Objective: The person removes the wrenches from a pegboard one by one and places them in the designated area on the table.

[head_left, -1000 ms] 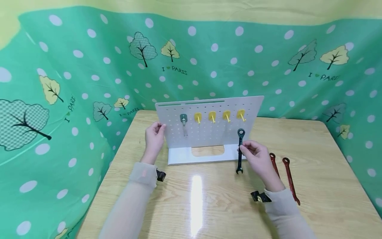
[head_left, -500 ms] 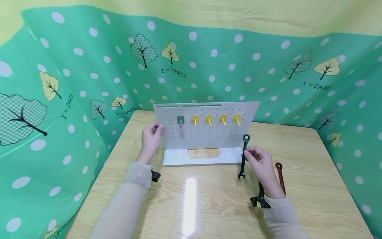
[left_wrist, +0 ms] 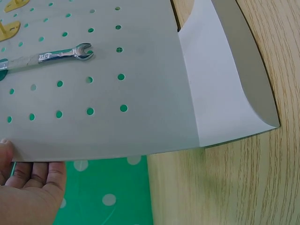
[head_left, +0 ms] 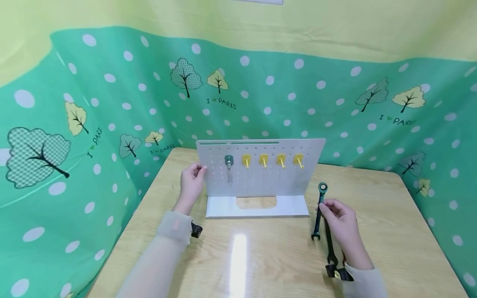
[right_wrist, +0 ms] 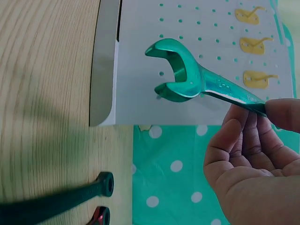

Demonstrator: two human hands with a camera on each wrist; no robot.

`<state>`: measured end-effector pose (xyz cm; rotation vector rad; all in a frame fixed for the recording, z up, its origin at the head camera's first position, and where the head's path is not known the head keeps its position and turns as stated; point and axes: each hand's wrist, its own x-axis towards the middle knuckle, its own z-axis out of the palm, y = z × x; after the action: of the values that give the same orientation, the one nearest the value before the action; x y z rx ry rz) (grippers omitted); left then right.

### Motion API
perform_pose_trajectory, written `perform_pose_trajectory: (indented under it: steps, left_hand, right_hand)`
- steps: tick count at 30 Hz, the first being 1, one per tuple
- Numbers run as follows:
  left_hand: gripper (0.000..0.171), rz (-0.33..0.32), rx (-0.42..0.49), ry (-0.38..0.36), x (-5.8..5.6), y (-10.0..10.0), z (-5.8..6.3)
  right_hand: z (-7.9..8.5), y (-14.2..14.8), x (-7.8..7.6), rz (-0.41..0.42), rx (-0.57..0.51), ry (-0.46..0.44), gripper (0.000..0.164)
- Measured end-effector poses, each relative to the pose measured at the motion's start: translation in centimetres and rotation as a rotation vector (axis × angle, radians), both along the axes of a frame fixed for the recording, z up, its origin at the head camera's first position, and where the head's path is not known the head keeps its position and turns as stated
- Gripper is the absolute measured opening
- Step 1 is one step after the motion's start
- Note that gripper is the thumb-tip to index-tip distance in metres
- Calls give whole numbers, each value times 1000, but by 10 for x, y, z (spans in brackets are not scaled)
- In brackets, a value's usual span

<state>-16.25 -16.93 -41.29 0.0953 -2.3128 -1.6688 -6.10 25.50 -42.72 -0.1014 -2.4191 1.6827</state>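
In the head view my right hand (head_left: 340, 221) pinches a shiny green combination wrench (head_left: 318, 219) by its shank, ring end up, just right of a white pegboard (head_left: 261, 182). Its open jaw end looms large in the right wrist view, thumb and fingers on the shank (right_wrist: 229, 90). My left hand (head_left: 191, 182) grips the board's left edge, thumb on the front and fingers behind, as the left wrist view shows (left_wrist: 35, 187). A silver wrench (left_wrist: 58, 55) hangs from the green hook (head_left: 229, 159) at the board's left. Several yellow hooks (head_left: 263, 159) beside it carry nothing.
On the wooden table (head_left: 275, 256), a black wrench (head_left: 329, 244) lies under and beside my right wrist. A red wrench (right_wrist: 100, 216) lies next to it, mostly hidden. A green dotted cloth (head_left: 268, 91) encloses the table behind and at the sides.
My right hand has carried the green wrench rightward, from in front of the board's right end to beside it. The left hand stays on the edge. The head view has shifted a little.
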Motion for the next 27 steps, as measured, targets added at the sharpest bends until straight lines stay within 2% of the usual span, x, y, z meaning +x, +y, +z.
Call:
perform_pose_trajectory:
  steps: [4, 11, 18, 27]
  left_hand:
    - [16, -1, -7, 2, -1, 0, -1]
    - [15, -4, 5, 2, 1, 0, -3]
    - [16, -2, 10, -27, 11, 1, -5]
    - [17, 3, 10, -9, 1, 4, 0]
  right_hand:
    - [-1, 6, 5, -28, 34, 5, 23]
    - [0, 16, 12, -101, 96, -46, 24]
    - [-2, 30, 26, -111, 54, -80, 25]
    - [-2, 52, 26, -148, 124, -97, 29]
